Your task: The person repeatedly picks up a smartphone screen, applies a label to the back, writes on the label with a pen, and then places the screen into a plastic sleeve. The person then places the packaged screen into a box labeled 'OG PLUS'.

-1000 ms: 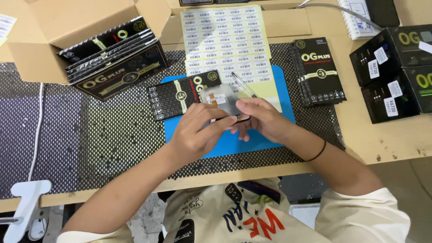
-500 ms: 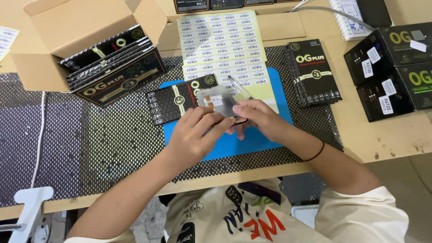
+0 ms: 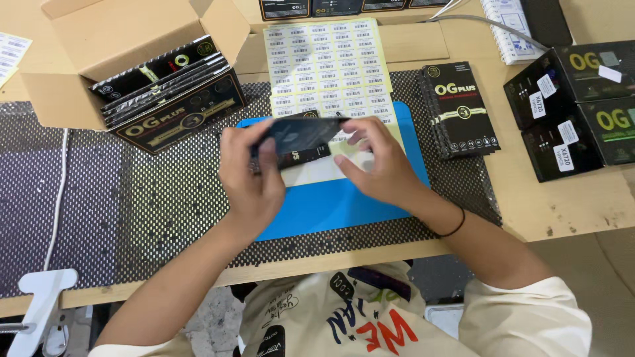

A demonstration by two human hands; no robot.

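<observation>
above the blue mat (image 3: pixel 344 205), our left hand (image 3: pixel 248 175) and right hand (image 3: pixel 380 162) both pinch 1 dark flat packet (image 3: pixel 297 134); white label sheet (image 3: pixel 327 66) behind it.

A pale wooden table (image 3: pixel 582 211) under even light carries a black mesh mat (image 3: pixel 99 205); grey floor (image 3: pixel 615 264) beyond.

I see open blue mat (image 3: pixel 344 205) below my hands. Ahead, the label sheet (image 3: pixel 327 66) lies flat; the open cardboard box (image 3: pixel 132 66) blocks the left, a stack of black packets (image 3: pixel 460 109) and black boxes (image 3: pixel 575 109) hem the right.
</observation>
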